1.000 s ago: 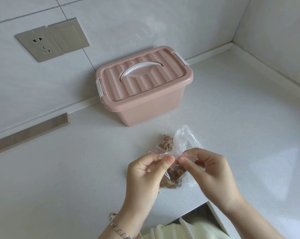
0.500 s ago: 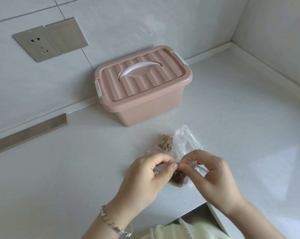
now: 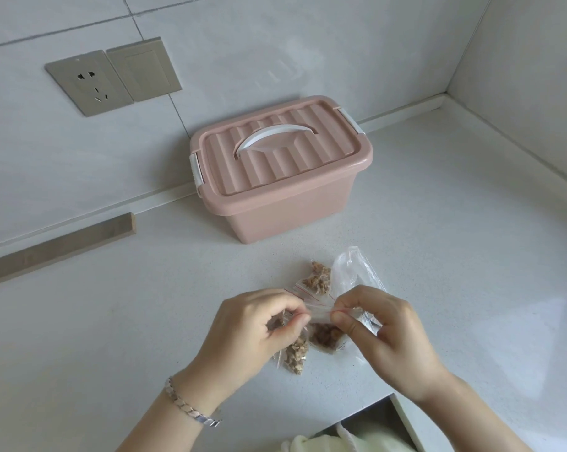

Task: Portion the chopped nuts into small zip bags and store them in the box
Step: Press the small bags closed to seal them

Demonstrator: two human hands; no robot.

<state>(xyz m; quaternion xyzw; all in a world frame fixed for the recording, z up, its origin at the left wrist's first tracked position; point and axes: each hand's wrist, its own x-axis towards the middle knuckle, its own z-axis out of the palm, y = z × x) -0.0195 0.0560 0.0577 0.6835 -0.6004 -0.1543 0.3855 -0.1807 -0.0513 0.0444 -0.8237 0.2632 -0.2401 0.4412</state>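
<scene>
Grip: left hand (image 3: 259, 331) and right hand (image 3: 386, 337), thumb and forefinger of each clamped on the top strip of one small zip bag (image 3: 319, 316) of chopped nuts (image 3: 322, 336), near the counter's (image 3: 112, 321) front edge. Nearby: second filled bag (image 3: 296, 353) partly under the left hand; third filled bag (image 3: 318, 280) and crumpled clear bag (image 3: 350, 269) just behind. Beyond: pink box (image 3: 282, 203), lid on, at the counter's back edge.

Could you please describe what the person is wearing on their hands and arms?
Both the left hand and the right hand are bare, without gloves, and neither forearm shows a sleeve. A silver link bracelet circles the left wrist.
</scene>
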